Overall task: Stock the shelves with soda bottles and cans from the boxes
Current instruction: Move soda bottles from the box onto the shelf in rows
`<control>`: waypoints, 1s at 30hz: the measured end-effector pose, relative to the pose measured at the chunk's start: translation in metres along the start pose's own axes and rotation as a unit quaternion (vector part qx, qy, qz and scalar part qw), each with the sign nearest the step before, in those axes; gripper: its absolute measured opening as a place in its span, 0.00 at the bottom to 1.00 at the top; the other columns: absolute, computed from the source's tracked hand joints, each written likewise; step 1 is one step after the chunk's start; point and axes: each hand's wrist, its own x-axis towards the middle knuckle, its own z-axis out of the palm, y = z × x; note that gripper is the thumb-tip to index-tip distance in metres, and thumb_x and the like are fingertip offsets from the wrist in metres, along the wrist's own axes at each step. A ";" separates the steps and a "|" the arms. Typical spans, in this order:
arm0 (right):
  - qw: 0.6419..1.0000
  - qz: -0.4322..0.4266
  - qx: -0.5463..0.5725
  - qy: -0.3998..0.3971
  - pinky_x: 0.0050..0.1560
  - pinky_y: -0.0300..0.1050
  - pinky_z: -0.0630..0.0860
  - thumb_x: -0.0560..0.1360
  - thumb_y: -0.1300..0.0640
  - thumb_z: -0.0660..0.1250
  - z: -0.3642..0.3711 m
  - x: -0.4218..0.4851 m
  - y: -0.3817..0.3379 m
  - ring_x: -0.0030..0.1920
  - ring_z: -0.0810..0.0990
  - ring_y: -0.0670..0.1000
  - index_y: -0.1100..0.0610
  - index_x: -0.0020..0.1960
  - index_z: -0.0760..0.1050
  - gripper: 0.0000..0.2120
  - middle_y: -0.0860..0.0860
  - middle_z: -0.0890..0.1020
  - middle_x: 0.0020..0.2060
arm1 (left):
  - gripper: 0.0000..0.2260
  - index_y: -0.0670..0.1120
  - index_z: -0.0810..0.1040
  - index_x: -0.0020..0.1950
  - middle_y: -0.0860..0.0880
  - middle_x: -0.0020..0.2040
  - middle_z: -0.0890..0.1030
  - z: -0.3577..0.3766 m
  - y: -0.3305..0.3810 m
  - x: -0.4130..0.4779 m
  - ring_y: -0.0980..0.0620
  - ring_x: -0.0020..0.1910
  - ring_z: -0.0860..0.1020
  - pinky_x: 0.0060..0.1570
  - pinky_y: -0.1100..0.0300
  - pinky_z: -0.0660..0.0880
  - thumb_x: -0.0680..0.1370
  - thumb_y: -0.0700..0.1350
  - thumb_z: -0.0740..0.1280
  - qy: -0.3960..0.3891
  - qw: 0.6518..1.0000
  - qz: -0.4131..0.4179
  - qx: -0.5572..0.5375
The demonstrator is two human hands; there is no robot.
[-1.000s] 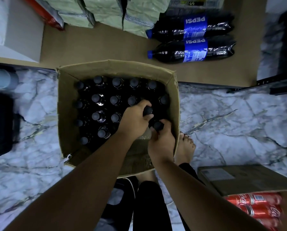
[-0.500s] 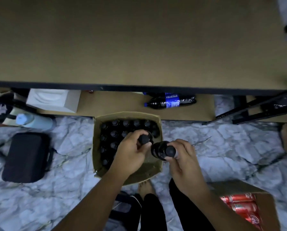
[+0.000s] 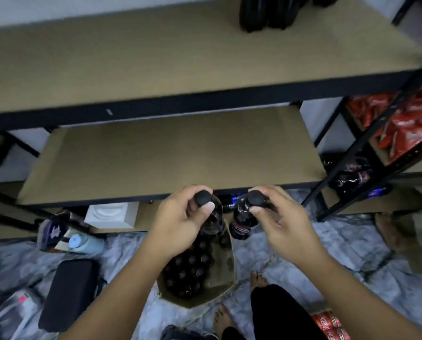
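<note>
Bottles gripped by caps, one per hand.
We see left hand (image 3: pixel 180 223) fingers clamped on left bottle (image 3: pixel 213 218), right hand (image 3: pixel 282 220) on right bottle (image 3: pixel 242 223); cardboard box (image 3: pixel 221 278) below fingers holds dark bottles.

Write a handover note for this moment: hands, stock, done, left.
Left hand: holds a dark soda bottle by its cap end.
Right hand: holds a second bottle the same way.
Both bottles are up at the front edge of the bare middle shelf.
Done: a few dark bottles stand on the upper shelf.
Left: shelve these two, then empty the floor box.
</note>
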 end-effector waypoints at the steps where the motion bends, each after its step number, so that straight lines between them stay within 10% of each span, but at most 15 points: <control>1: 1.000 -0.012 0.001 0.009 0.61 0.52 0.77 0.80 0.56 0.69 -0.008 0.002 -0.013 0.61 0.78 0.46 0.52 0.63 0.78 0.11 0.37 0.78 0.57 | 0.10 0.60 0.81 0.56 0.60 0.37 0.74 -0.008 0.018 0.003 0.52 0.35 0.73 0.41 0.52 0.75 0.78 0.46 0.72 -0.001 1.000 0.015 0.002; 8: 0.988 -0.100 0.053 0.105 0.59 0.44 0.77 0.80 0.57 0.70 -0.060 0.024 -0.103 0.57 0.80 0.47 0.44 0.57 0.77 0.10 0.41 0.80 0.54 | 0.07 0.51 0.83 0.54 0.62 0.33 0.76 -0.050 0.143 0.026 0.58 0.32 0.70 0.35 0.63 0.71 0.79 0.41 0.72 0.007 0.993 0.117 -0.011; 21: 0.959 -0.162 0.049 0.227 0.61 0.47 0.78 0.78 0.43 0.70 -0.185 0.130 -0.202 0.56 0.81 0.43 0.47 0.63 0.78 0.16 0.42 0.83 0.56 | 0.10 0.59 0.85 0.51 0.51 0.38 0.75 -0.061 0.313 0.129 0.51 0.39 0.76 0.47 0.48 0.77 0.74 0.61 0.72 0.043 0.976 0.213 -0.033; 30: 0.961 -0.141 0.007 0.237 0.62 0.50 0.79 0.77 0.40 0.70 -0.261 0.224 -0.196 0.56 0.82 0.43 0.49 0.64 0.77 0.20 0.42 0.83 0.56 | 0.05 0.56 0.85 0.48 0.56 0.33 0.75 -0.013 0.366 0.224 0.51 0.37 0.77 0.49 0.43 0.80 0.76 0.55 0.73 0.063 0.979 0.172 -0.091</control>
